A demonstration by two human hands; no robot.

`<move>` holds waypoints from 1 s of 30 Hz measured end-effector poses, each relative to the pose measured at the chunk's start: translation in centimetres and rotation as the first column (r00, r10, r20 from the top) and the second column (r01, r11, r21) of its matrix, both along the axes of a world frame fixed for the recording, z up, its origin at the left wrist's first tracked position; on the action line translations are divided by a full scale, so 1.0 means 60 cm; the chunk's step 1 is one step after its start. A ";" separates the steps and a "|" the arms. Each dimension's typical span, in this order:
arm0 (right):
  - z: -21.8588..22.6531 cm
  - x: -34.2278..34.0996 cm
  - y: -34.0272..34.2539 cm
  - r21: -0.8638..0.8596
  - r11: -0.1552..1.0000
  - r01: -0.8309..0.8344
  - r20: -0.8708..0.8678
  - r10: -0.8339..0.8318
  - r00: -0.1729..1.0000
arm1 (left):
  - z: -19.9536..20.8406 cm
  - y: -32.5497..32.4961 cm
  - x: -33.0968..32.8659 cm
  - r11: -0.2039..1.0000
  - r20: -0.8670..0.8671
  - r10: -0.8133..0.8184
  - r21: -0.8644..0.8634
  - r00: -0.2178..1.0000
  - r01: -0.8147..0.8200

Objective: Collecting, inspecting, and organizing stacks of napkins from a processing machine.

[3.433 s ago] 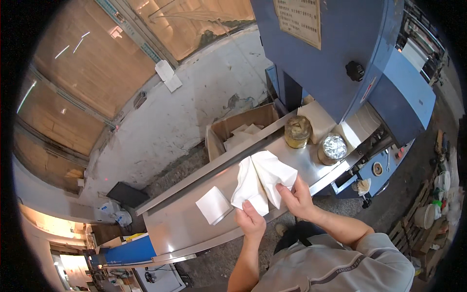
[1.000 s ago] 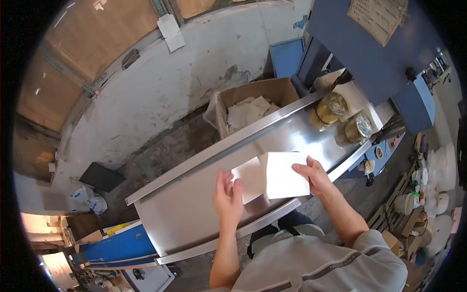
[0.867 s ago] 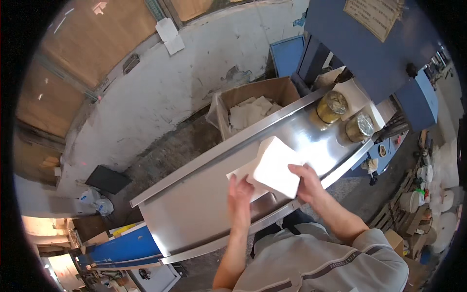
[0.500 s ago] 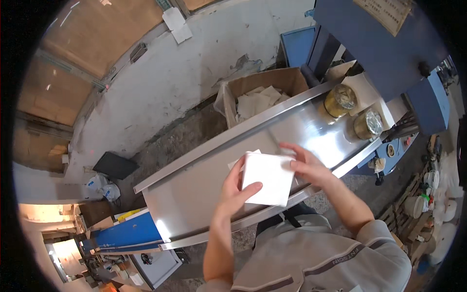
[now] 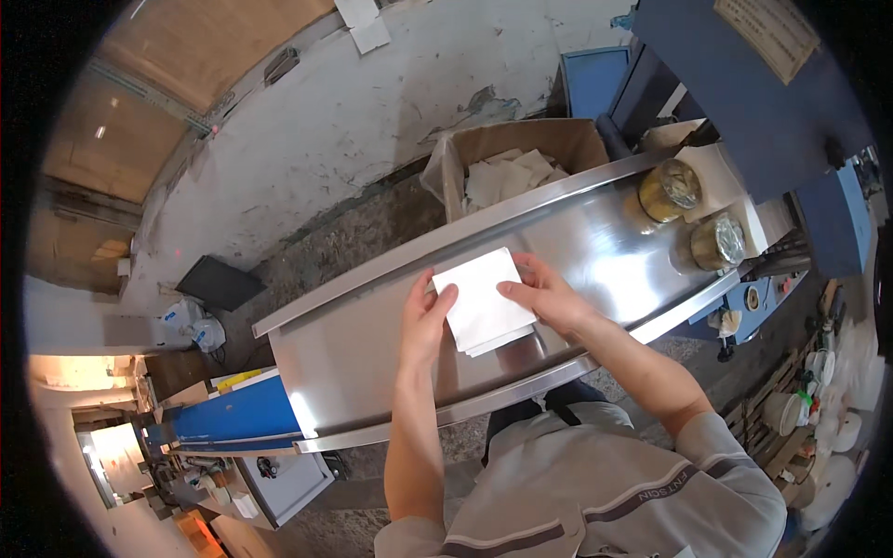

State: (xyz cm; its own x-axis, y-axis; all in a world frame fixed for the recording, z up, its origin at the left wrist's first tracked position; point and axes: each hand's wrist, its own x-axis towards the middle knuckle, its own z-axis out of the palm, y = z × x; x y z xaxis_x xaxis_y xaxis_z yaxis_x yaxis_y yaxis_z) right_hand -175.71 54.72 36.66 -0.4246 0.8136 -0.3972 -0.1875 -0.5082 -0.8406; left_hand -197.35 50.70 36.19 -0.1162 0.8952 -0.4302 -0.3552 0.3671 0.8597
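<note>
A small stack of white square sheets is held between my two hands over the metal chute table. My left hand grips its left edge, thumb on top and fingers behind. On the far right corner my right hand closes in the same way, its thumb lying on the top sheet. The lower edges of the sheets are slightly fanned out. Whether they are paper or cloth I cannot tell. Beneath them runs the shiny metal surface with raised rims on both long sides.
Two round rolls wrapped in clear film, a yellowish roll and another roll, sit on the table's right end beside a blue machine. Behind the far rim stands a cardboard box of pale sheets. A blue board adjoins the left end.
The stack has moved away from my body and now lies turned, with its layers showing at the lower edge. My right hand, loosely spread before, has closed on it.
</note>
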 end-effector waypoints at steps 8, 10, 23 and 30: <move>-0.041 -0.011 -0.016 0.047 0.998 -0.053 0.064 0.050 0.997 | -0.022 -0.041 0.011 0.996 -0.215 0.049 0.088 0.975 -0.031; -0.043 -0.010 -0.019 0.056 0.997 -0.056 0.072 0.052 0.996 | -0.021 -0.047 0.019 0.992 -0.314 0.128 0.056 0.941 -0.116; -0.056 0.024 -0.030 0.386 0.916 -0.111 0.486 -0.100 0.868 | -0.048 -0.040 0.024 0.996 -0.112 -0.051 -0.077 0.992 0.042; -0.057 0.095 -0.013 0.610 0.788 -0.083 0.601 -0.392 0.697 | 0.030 -0.018 0.079 0.983 -0.020 -0.181 -0.031 0.983 0.180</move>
State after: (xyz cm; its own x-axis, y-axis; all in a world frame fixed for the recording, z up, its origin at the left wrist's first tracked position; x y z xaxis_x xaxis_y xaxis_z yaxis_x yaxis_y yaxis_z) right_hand -169.99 53.96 33.25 -0.0804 0.9961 0.0363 0.5104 0.0724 -0.8569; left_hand -192.59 49.62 38.00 0.0365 0.8897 -0.4551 -0.2618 0.4480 0.8549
